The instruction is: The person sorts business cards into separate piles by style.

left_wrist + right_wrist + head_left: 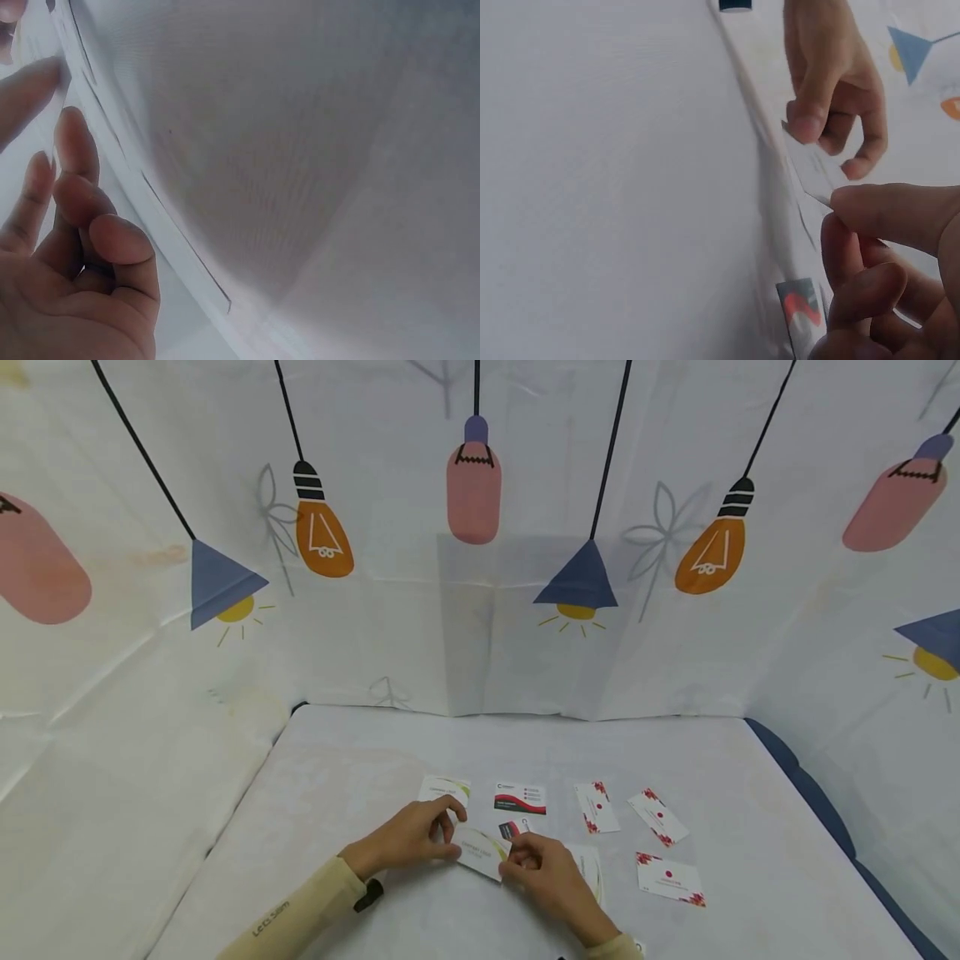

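Observation:
Both hands hold one white business card (pixel 480 853) with a yellow-green curve and grey print, slightly tilted above the table. My left hand (pixel 416 837) pinches its left end; in the right wrist view the left thumb lies on the card (pixel 815 171). At the opposite end, my right hand (pixel 551 875) pinches the card between thumb and curled fingers. A similar green-curved card (pixel 444 788) lies just beyond the left hand. Past the held card is a red-and-dark card (pixel 513 828), partly covered. The left wrist view shows the left hand (pixel 82 240) and only the card's thin edge.
Another red-and-dark card (pixel 520 797) lies farther back. A green-curved white card (pixel 589 867) is partly behind the right hand. Three red-flowered cards (pixel 670 878) are spread on the right of the white-covered table (pixel 360 743). A lamp-printed cloth (pixel 390 635) hangs around the table.

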